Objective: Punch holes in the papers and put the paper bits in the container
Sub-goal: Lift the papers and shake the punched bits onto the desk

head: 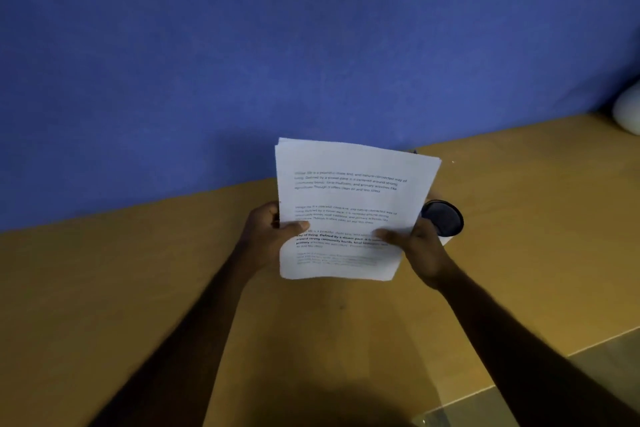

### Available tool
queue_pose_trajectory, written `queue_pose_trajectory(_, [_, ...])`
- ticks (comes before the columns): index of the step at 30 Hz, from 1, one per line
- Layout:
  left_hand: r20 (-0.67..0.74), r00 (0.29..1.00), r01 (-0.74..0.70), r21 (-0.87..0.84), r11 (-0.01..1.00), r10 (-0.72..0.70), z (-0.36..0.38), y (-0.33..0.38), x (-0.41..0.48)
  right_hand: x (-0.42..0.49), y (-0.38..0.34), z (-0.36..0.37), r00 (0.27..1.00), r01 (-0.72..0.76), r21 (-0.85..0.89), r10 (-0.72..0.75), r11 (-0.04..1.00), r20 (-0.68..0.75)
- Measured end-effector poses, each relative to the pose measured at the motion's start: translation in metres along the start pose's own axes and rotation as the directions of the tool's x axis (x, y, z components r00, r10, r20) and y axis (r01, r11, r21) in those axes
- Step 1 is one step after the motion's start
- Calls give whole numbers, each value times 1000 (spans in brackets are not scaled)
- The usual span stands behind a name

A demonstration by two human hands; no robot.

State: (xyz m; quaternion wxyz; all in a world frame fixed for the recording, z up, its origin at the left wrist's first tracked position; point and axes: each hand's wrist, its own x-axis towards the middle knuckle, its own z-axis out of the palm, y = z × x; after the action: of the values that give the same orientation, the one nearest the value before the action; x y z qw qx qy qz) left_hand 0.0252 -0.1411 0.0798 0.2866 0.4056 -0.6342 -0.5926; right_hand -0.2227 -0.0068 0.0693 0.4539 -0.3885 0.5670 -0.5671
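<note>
A stack of white printed papers [349, 198] is held up above the wooden table [173, 270], tilted toward me. My left hand [268, 232] grips the stack's left edge, thumb on the front. My right hand [420, 250] grips the lower right edge, thumb across the text. Just behind the right hand stands a round container [445, 218] with a dark top and white body, partly hidden by the papers. No hole punch shows; a small dark object peeks out at the papers' upper right corner.
A blue wall [277, 45] runs along the table's far edge. A white rounded object [628, 111] sits at the far right by the wall. The table's front edge and a grey floor [588, 371] lie at lower right.
</note>
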Motion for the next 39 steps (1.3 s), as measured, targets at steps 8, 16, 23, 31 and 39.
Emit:
queue_pose_trajectory(8, [-60,995,-83,-105,991,77,14,-4,-22,7,-11,9,993,94,-15,-95,995,-64])
queue_pose_trajectory(16, [-171,984,-67,-158,985,39,36,-5,-34,5,-12,20,985,98,-18,-99,995,-141])
queue_pose_trajectory(23, [-183,983,-35,-91,995,18,31,-12,-36,-2,-5,19,989,101,-21,-102,995,-103])
queue_pose_trajectory(31, [-220,975,-55,-107,993,31,33,-2,-39,-7,9,1,994,57,-57,-62,997,-88])
queue_pose_trajectory(39, [-304,947,-214,-344,914,107,29,28,-45,-30,54,9,963,-233,185,253,955,-93])
